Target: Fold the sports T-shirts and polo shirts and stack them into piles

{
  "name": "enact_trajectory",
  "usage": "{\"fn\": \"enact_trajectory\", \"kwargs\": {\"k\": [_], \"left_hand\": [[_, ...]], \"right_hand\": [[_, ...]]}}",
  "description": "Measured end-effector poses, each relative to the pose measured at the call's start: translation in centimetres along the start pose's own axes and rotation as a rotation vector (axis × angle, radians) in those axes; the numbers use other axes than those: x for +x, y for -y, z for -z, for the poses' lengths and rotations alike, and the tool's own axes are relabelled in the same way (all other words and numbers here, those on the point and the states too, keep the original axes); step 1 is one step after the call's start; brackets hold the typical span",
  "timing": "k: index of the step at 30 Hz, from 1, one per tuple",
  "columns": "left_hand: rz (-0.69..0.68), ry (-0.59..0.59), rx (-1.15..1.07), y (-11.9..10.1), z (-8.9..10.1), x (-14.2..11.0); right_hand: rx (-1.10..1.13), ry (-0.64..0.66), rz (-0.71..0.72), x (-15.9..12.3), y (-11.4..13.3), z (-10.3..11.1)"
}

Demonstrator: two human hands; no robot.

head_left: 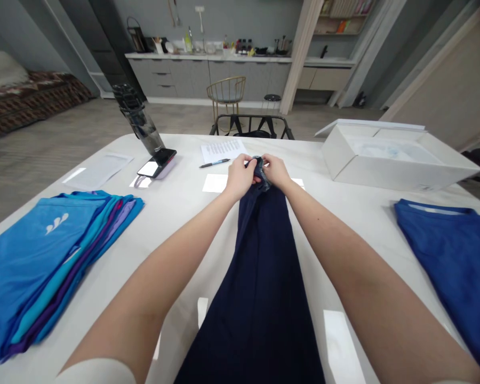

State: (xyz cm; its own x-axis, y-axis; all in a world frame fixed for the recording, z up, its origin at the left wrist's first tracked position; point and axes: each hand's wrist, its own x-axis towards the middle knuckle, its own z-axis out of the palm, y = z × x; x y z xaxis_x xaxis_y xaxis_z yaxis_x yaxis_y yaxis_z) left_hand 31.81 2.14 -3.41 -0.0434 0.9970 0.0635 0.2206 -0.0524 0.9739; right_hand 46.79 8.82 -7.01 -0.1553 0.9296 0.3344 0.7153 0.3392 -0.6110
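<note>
Left hand (pixel 239 178), right hand (pixel 276 172): together, clamped on navy garment (pixel 260 298) | gathered end (pixel 260 173) half-hidden between them, garment type unclear | white table (pixel 176 224) | grey kitchen counter (pixel 208 56) beyond

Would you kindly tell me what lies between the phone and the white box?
The head view shows a pen, printed sheet, left hand and right hand.

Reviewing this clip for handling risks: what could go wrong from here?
The navy garment is bunched between the left hand and right hand, so it might slip free and lose its gather. Its bunched end also sits close to the pen, which could get knocked.
</note>
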Motion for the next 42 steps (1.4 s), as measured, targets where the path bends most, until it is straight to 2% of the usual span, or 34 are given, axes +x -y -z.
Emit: {"fn": "enact_trajectory", "kwargs": {"k": [3,5,6,10,13,17,21,25,29,31,37,42], "left_hand": [[0.125,0.061,-0.084,1.3,-3.1,-0.1],[0.119,0.071,0.002,2.7,-3.5,-0.4],[0.071,0.069,0.088,3.4,-3.3,-0.6],[-0.236,0.097,0.541,4.9,-1.6,-1.8],[-0.364,0.186,0.819,4.7,-1.1,-3.2],[-0.448,0.241,0.882,4.1,-1.5,-5.1],[-0.461,0.254,0.861,4.4,-1.3,-7.4],[-0.480,0.239,0.885,4.4,-0.4,-10.4],[-0.418,0.252,0.933,3.8,0.6,-13.5],[-0.376,0.271,0.950,3.6,1.0,-15.0],[-0.283,0.255,1.019,3.2,2.1,-19.7],[-0.175,0.266,1.071,2.2,2.8,-23.4]], "right_hand": [[0.127,0.032,-0.274,-1.4,-2.7,1.3],[0.157,0.095,-0.390,-2.6,-3.5,1.9],[0.126,0.123,-0.393,-3.2,-3.7,2.2],[-0.112,0.181,-0.259,-5.3,-2.8,2.9],[-0.182,0.133,-0.267,-6.0,-2.1,3.0],[-0.204,-0.029,-0.287,-6.5,-2.3,2.5],[-0.278,-0.045,-0.266,-8.1,-2.5,2.0],[-0.330,-0.095,-0.090,-10.5,-0.7,2.1],[-0.221,0.148,0.197,-13.6,2.3,2.9],[-0.176,0.245,0.277,-15.6,3.7,3.2],[-0.239,0.398,0.337,-21.3,6.9,3.5],[-0.335,0.384,0.324,-24.0,8.5,3.3]]}}
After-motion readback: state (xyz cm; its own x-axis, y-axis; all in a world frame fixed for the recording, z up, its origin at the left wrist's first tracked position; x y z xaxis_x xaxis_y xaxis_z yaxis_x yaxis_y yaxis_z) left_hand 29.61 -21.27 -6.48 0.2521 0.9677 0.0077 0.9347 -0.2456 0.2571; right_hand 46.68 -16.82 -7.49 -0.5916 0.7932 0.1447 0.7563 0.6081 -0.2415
